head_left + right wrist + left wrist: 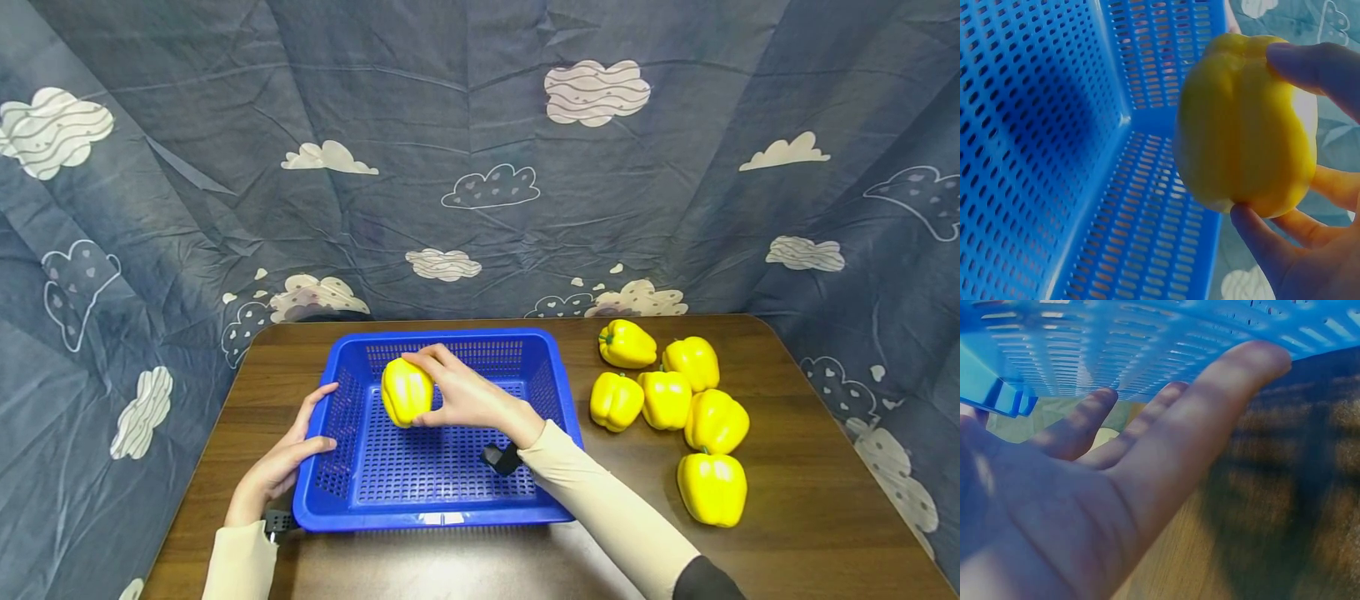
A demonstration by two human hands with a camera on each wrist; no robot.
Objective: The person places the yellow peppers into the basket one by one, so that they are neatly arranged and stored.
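My right hand (468, 396) holds a yellow bell pepper (407, 392) above the left part of the blue plastic basket (442, 521). In the right wrist view, the fingertips and thumb pinch the pepper (1244, 131) at its two ends, with the basket's slotted walls (1147, 206) beside it. My left hand (281, 462) rests at the basket's left rim, fingers and thumb spread apart. From the left wrist, its fingers (1166, 437) look extended against the slotted basket side (1147, 344). Inside the basket, the visible floor (420, 467) shows only its perforated mesh.
Several more yellow bell peppers, among them a front one (712, 490) and a back one (627, 343), lie grouped on the brown wooden table (622, 517) right of the basket. A grey-blue cloth with cloud prints (420, 200) hangs behind and at both sides.
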